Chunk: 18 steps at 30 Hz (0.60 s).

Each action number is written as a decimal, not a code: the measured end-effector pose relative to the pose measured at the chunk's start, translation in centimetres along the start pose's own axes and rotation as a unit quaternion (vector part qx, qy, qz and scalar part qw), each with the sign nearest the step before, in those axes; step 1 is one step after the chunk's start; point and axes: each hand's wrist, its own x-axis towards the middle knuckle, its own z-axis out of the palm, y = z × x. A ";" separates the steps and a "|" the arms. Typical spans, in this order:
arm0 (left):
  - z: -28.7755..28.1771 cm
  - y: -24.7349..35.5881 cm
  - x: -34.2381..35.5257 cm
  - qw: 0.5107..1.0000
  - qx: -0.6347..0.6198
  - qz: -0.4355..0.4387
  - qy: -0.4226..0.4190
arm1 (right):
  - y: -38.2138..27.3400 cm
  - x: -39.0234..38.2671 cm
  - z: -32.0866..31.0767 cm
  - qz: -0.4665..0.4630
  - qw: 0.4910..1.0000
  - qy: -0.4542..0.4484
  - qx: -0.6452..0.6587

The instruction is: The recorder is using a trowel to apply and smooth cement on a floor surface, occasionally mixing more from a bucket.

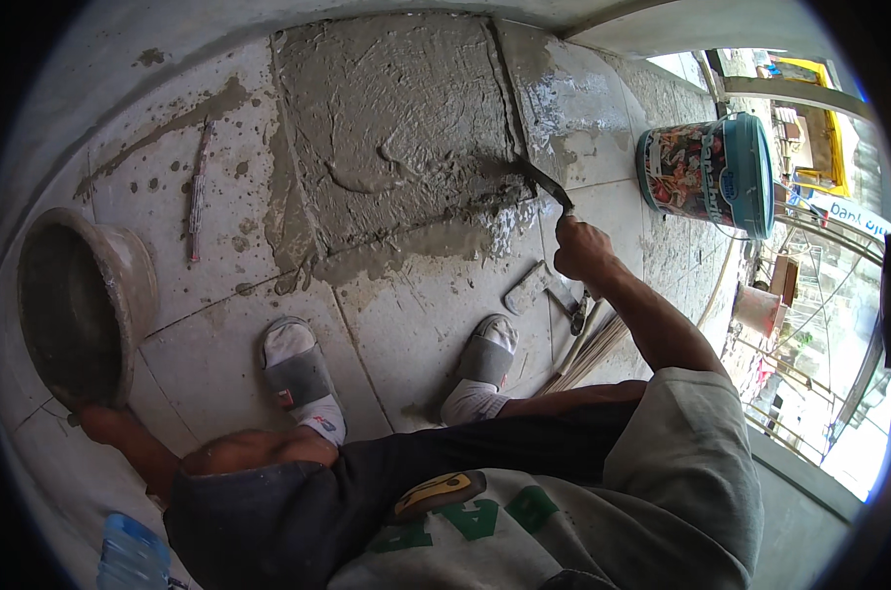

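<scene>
Here, trowel (547, 184) in right hand (585, 253), long axis diagonal, pointing forward-left.

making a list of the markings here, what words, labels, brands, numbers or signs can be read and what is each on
Wording isn't copied out here, only where it stands:
Teal-lidded bucket: pale lettering running sideways on its printed label.
Grey shirt: large green block letters, partly lost in folds.
White sign outside, at right: blue lettering.
Red tag on the left sandal: too small to read.
</scene>
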 end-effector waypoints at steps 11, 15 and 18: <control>-1.3 -1.1 -0.6 1.000 -0.023 0.018 -0.006 | 2.2 0.9 -0.4 0.040 0.998 -0.004 0.053; -1.2 -1.4 0.0 0.999 -0.032 0.029 -0.013 | 3.0 0.2 2.8 0.048 0.992 -0.016 0.112; -0.6 -1.4 0.1 0.998 -0.045 0.035 -0.025 | 2.8 -1.0 2.2 0.032 0.971 -0.084 0.223</control>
